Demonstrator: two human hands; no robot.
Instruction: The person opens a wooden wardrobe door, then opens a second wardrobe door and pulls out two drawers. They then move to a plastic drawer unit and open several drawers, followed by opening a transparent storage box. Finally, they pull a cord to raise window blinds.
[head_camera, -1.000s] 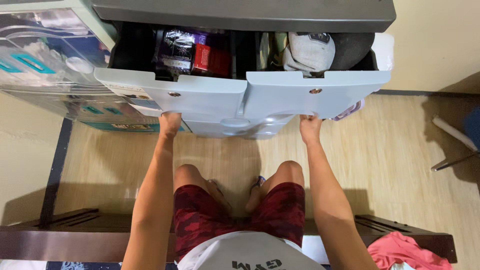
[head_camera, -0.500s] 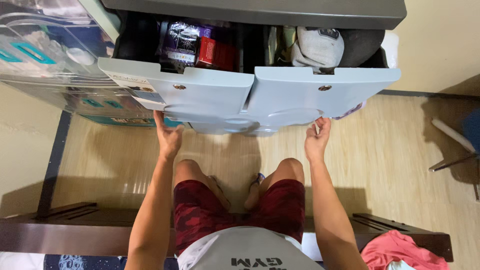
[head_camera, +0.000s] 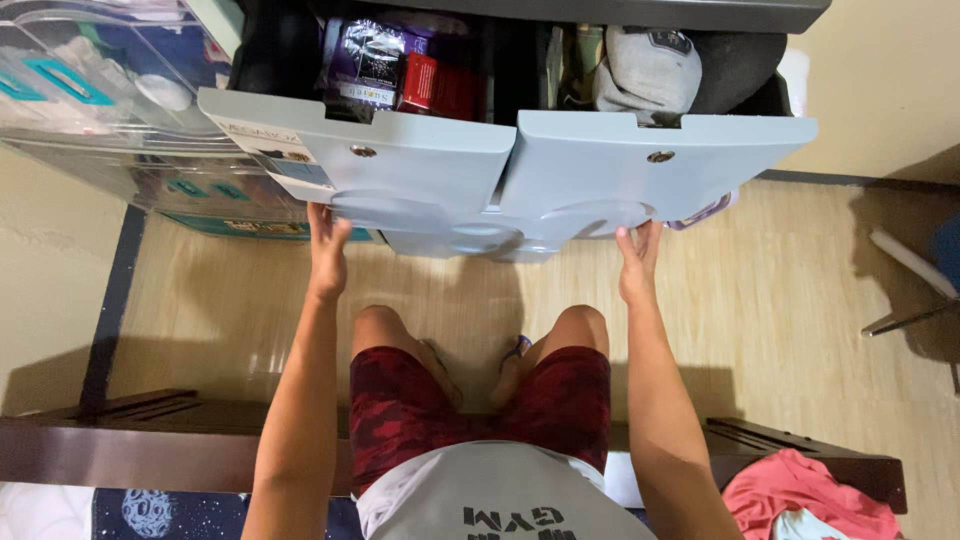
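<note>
Left hand (head_camera: 328, 250) reaching up, fingers extended, touching lower edge of left drawer front (head_camera: 400, 165). Right hand (head_camera: 638, 262) doing same under right drawer front (head_camera: 650, 165), fingers straight, not curled round anything. Both pale grey drawers standing pulled out, directly above hands. Dark packets (head_camera: 375, 65) lying in left drawer; grey cap (head_camera: 645, 68) sitting in right. Pink cloth (head_camera: 800, 500) lying at lower right.

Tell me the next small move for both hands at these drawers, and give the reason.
Probably curl the fingers under the drawer below and draw it out evenly. The left hand and right hand both reach up, fingers open, to that lower drawer front, beneath the two top drawers, which already stand open, full of clothes.
</note>
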